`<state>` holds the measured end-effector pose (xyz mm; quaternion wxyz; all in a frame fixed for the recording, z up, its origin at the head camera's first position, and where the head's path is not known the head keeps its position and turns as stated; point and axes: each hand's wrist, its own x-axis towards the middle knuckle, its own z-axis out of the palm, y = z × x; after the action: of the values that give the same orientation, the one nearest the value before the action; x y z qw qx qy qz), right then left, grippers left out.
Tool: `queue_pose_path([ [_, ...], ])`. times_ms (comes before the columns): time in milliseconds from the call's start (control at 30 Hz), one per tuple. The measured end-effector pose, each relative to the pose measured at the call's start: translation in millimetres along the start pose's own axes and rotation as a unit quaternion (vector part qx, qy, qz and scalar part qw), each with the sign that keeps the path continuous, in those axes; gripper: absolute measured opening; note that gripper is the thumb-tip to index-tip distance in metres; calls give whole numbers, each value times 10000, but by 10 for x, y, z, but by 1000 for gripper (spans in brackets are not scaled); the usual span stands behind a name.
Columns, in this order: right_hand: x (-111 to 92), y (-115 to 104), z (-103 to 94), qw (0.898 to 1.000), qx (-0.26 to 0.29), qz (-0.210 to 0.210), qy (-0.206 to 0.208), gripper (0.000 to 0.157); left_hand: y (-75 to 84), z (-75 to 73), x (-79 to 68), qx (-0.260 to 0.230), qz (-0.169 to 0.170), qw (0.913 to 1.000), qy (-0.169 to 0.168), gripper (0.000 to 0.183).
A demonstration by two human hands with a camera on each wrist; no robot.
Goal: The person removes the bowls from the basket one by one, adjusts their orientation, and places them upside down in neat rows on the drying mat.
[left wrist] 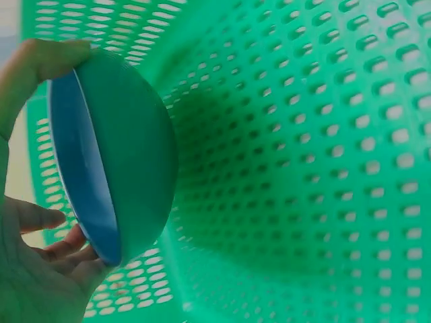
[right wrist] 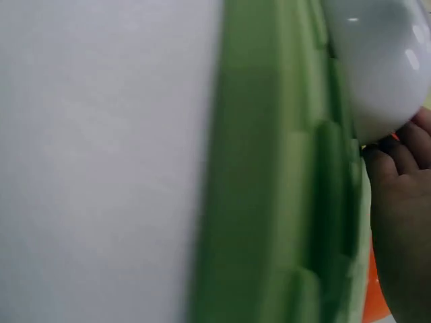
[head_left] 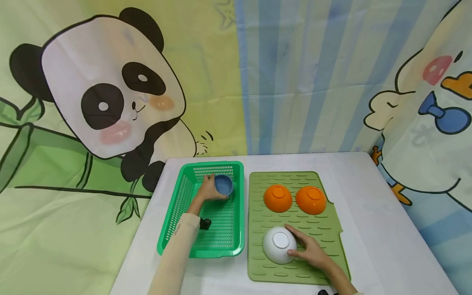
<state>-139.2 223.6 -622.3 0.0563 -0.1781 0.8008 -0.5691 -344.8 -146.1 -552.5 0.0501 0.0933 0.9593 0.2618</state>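
My left hand (head_left: 209,189) holds a blue bowl (head_left: 224,185) by its rim inside the green basket (head_left: 239,229), near the far end. In the left wrist view the thumb is at one side of the rim and the fingers at the other, with the outside of the bowl (left wrist: 138,155) facing the perforated basket floor. A white bowl (head_left: 276,248) sits upside down on the green mat (head_left: 265,274). Around its right side, my right hand (head_left: 311,250) grips it with thumb and fingers spread apart. The right wrist view shows fingertips (right wrist: 384,165) at the white bowl's rim.
Two orange bowls, one on the left (head_left: 278,198) and one on the right (head_left: 311,200), lie upside down on the mat's far half. The basket stands left of the mat on a white table (head_left: 383,229). A printed curtain (head_left: 295,82) hangs behind.
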Motion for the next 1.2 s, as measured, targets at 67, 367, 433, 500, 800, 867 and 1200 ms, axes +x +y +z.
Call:
queue_pose_path([
  [67,15,-83,-52,9999,-2,-80,-79,69,-12,-79,-84,-430,47,9990,129,118],
  [367,319,-510,-278,9904,609,-1174,-398,56,233,-426,-409,-2533,527,9655,296,113],
  [433,424,-610,-270,9899,723,-1165,-347,51,346,-478,-483,-3099,838,9469,205,109],
  [500,539,-720,-242,9890,1087,-960,-295,46,474,-517,-565,-3616,1154,9251,79,107],
  [800,974,-1189,-13,8513,5019,896,-1237,65,1208,-645,-996,-4190,2695,8670,-67,111],
  [867,1004,-1253,44,8062,5595,1216,-1493,69,1335,-653,-1062,-4115,2973,8615,-23,112],
  [1200,960,-1454,169,6551,7168,1139,-2100,73,1564,-662,-1175,-3843,3618,8493,29,109],
])
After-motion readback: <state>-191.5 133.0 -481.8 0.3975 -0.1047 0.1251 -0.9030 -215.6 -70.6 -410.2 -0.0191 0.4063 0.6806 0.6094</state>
